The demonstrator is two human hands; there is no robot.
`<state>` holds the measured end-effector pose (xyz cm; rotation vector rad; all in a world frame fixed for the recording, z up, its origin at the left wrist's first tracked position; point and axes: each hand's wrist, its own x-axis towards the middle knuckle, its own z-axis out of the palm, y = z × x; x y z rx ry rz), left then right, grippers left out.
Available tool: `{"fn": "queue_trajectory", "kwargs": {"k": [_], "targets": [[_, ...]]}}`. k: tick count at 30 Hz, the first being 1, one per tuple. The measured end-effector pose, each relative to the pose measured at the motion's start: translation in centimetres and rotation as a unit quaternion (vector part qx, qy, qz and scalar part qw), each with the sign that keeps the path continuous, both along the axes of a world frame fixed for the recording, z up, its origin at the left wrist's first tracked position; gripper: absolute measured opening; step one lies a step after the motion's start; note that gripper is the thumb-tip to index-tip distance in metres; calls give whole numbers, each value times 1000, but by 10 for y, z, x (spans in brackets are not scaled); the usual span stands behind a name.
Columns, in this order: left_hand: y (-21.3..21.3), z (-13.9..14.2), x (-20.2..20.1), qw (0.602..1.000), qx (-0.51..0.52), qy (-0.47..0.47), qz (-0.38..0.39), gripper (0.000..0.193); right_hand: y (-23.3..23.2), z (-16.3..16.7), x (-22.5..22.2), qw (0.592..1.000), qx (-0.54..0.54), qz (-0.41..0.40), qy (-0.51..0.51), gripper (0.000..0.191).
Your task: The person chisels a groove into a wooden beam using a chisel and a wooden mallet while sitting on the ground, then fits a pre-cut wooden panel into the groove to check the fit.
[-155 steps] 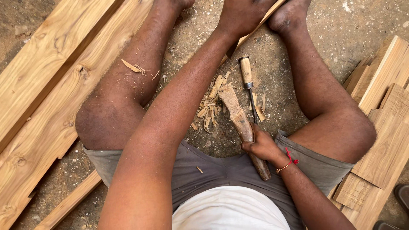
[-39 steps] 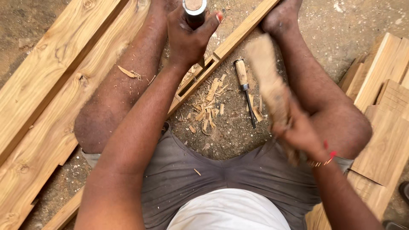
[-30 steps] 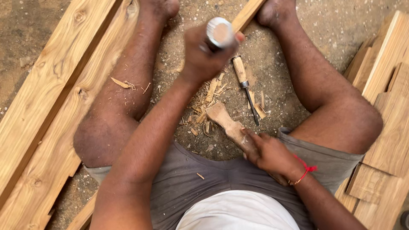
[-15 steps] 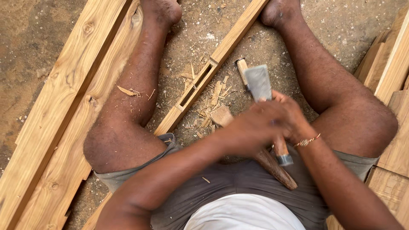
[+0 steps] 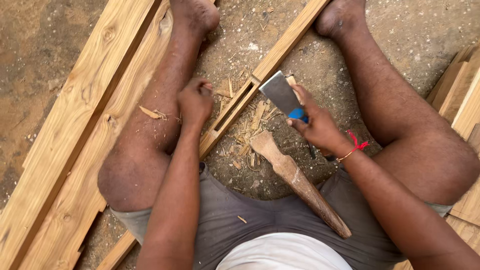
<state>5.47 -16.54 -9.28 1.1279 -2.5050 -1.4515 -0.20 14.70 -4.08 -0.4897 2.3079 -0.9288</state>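
My right hand (image 5: 320,129) grips a wide-bladed chisel (image 5: 280,91) by its blue handle, blade pointing up and left over the ground between my legs. My left hand (image 5: 195,100) is curled into a fist with nothing visible in it, beside the long slot cut in a narrow wooden strip (image 5: 272,60). The strip runs diagonally from under my left thigh to my right foot. A rough wooden mallet (image 5: 295,177) lies loose on the ground just below my right hand, touched by neither hand.
Wood shavings (image 5: 252,125) litter the dirt around the slot. Two broad planks (image 5: 75,130) lie along my left leg. More planks (image 5: 465,95) are stacked by my right knee. A dark slim tool (image 5: 311,150) lies partly hidden under my right hand.
My hands were together on the chisel over the mallet. Now my left hand has moved left to the slotted strip, and my right hand alone holds the chisel higher up.
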Motion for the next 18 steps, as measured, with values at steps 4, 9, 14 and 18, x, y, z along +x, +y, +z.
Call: {"fn": "queue_trajectory", "kwargs": {"k": [4, 9, 14, 18], "targets": [[20, 3, 11, 966, -213, 133, -59, 19, -13, -12, 2, 994, 67, 89, 7, 86], [95, 10, 38, 900, -263, 225, -265, 31, -20, -29, 4, 971, -107, 154, 148, 85], [134, 2, 49, 846, -335, 119, -396, 56, -20, -35, 4, 981, 17, 143, 128, 80], [132, -4, 49, 855, -311, 82, -406, 56, -25, -34, 4, 981, 17, 144, 132, 76]]}}
